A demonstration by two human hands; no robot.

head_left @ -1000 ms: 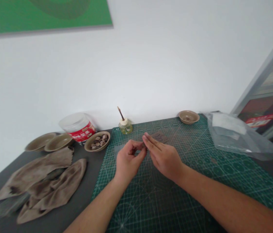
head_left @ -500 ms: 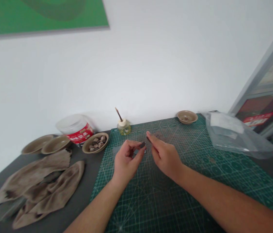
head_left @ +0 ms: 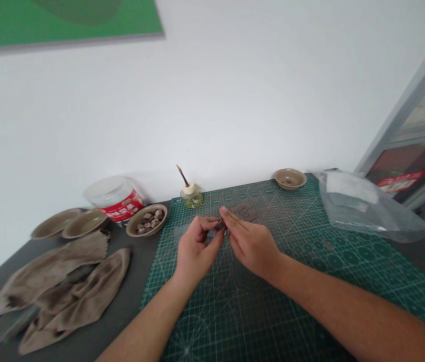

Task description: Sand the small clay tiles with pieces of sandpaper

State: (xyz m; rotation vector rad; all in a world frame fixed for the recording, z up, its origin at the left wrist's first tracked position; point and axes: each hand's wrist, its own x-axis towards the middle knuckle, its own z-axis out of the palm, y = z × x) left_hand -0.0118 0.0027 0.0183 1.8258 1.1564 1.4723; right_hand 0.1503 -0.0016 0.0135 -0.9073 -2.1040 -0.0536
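Over the green cutting mat (head_left: 295,281), my left hand (head_left: 196,250) is curled, its thumb and fingers pinching a small dark piece (head_left: 220,226). My right hand (head_left: 252,245) meets it from the right, fingers pressed together against the same piece. A brown sheet like sandpaper (head_left: 246,211) lies flat on the mat just beyond my right fingertips. A clear flat piece (head_left: 182,234) lies on the mat under my left hand.
A bowl of small stones (head_left: 147,220), two stacked shallow dishes (head_left: 69,224), a red-labelled tub (head_left: 114,200) and a small bottle with a brush (head_left: 190,195) line the wall. Stained cloths (head_left: 59,284) lie at left. Another bowl (head_left: 289,178) and a plastic bag (head_left: 363,207) sit at right.
My hands drew slightly apart half a second ago and have closed together again on the small piece. The view has drifted a little.
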